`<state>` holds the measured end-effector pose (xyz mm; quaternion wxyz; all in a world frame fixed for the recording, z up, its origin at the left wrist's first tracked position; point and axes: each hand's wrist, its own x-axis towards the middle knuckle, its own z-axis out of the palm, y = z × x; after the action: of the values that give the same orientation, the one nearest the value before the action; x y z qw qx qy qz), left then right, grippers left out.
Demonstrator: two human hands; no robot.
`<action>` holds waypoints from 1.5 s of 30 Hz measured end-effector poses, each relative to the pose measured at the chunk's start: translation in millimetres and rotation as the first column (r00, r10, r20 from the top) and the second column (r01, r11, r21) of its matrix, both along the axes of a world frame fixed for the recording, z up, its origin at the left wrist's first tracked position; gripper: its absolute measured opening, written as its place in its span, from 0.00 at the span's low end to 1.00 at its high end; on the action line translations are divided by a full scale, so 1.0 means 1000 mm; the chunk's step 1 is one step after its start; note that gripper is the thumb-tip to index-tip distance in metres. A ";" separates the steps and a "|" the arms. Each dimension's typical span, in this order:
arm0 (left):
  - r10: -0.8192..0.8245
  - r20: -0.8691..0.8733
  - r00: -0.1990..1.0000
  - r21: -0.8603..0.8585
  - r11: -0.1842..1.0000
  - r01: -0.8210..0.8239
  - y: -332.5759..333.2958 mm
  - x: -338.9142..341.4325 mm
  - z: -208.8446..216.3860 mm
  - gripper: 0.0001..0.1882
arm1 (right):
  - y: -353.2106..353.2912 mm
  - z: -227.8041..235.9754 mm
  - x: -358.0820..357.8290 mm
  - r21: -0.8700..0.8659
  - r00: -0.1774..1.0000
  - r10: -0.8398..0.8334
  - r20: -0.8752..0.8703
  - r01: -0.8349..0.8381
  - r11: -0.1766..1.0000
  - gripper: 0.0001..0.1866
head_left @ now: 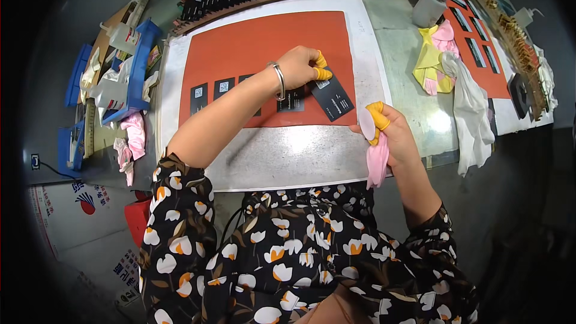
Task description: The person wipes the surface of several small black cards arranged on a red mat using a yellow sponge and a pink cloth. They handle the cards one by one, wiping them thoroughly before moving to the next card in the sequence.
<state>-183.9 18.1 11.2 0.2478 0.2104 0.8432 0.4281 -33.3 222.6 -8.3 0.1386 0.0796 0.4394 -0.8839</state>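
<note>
Nearest the wearer, past a bright strip of the metal surface [288, 156], the right hand [401, 141] had its thumb and a finger, both in yellow finger cots, closed on a white disc [365, 121]; a pink cloth [377, 165] hung from the same grip. Just beyond and to the left, the left hand [294, 69] pinched the upper corner of a black card [335, 103] between cot-covered fingers. That card sat askew over the right part of a red mat [258, 39], its lower end near the mat's front edge; whether it was fully lifted could not be told.

Good handling here probably meant gripping the card by its corner or edges, with only the cots touching its dark face, and keeping the loose cloth from dragging across it. A light pinch would likely avoid bending the corner. The left forearm partly covered the row of black cards [224, 92] lying on the mat, so low sleeve or wrist contact seemed the risk. Farthest off, a long wooden rack [222, 16] carried many more cards.
</note>
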 end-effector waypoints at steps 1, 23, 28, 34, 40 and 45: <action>-0.002 -0.017 1.000 0.008 1.000 0.003 0.000 0.002 0.005 0.09 | 0.004 -0.002 -0.001 0.089 0.997 0.074 -0.028 -0.072 0.993 0.07; 0.386 0.554 0.738 0.445 0.612 -0.654 -0.076 0.078 -0.007 0.08 | -0.111 0.022 0.020 0.504 0.362 0.352 -0.863 0.669 0.547 0.09; 0.135 0.048 0.990 0.151 0.979 -0.140 -0.198 0.086 0.031 0.08 | -0.086 0.039 0.036 0.500 0.865 0.083 -0.495 0.205 0.842 0.03; -0.095 -0.292 0.952 -0.684 0.716 -0.138 -0.266 0.109 0.040 0.06 | -0.070 0.015 0.020 0.506 0.941 0.067 -0.332 0.117 0.854 0.03; -0.129 -0.365 0.922 -0.861 0.424 -0.281 -0.258 0.120 0.031 0.08 | -0.085 0.015 0.012 0.589 0.924 0.132 -0.358 0.114 0.800 0.03; -0.096 -0.321 0.942 -0.872 0.419 -0.254 -0.249 0.119 0.027 0.09 | -0.088 0.010 0.006 0.503 0.957 0.128 -0.261 0.021 0.864 0.05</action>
<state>-64.7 -230.6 38.2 0.1600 0.0702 0.9771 -0.1213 -27.1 134.6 1.2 0.0730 -0.0280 0.6708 -0.7375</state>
